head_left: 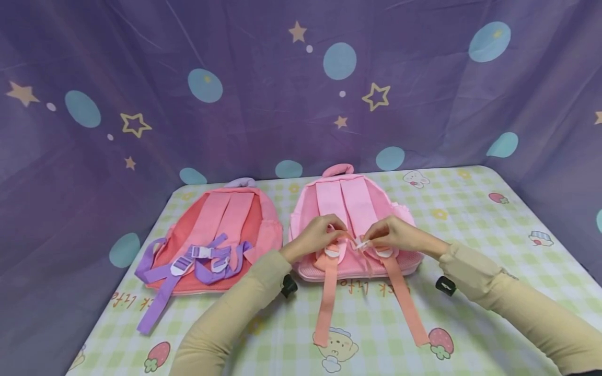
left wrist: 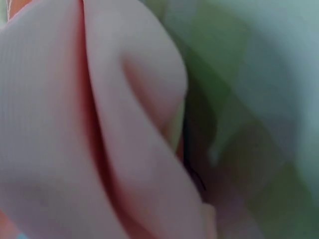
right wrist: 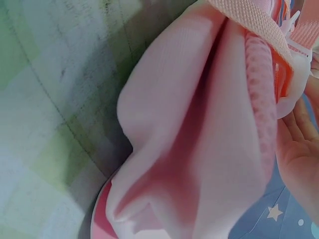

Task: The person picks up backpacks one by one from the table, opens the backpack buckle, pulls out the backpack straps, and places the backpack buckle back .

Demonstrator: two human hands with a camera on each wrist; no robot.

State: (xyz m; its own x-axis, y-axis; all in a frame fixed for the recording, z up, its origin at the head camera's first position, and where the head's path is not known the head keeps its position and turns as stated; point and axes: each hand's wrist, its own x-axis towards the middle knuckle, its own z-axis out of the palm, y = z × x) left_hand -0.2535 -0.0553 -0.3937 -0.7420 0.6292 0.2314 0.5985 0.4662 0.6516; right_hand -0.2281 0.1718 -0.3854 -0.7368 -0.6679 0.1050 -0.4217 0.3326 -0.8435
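Right hand [head_left: 396, 233] has a small white buckle [head_left: 361, 243] pinched between thumb and fingers, a bit right of center in the head view. Left hand [head_left: 316, 236], just left of it, is pinching a thin orange strap [head_left: 345, 235] that runs up to the buckle. All this is right over the lower half of a pink backpack [head_left: 359, 201], lying strap side up, middle of the frame. Two loose orange strap ends [head_left: 406, 303] hang off it toward the bottom. Left of that, nearly touching, there's a coral backpack [head_left: 216, 219] with purple straps [head_left: 162, 300] trailing lower left. Both sit on a green checked tablecloth [head_left: 479, 235], with a purple starry curtain [head_left: 263, 52] filling the top.
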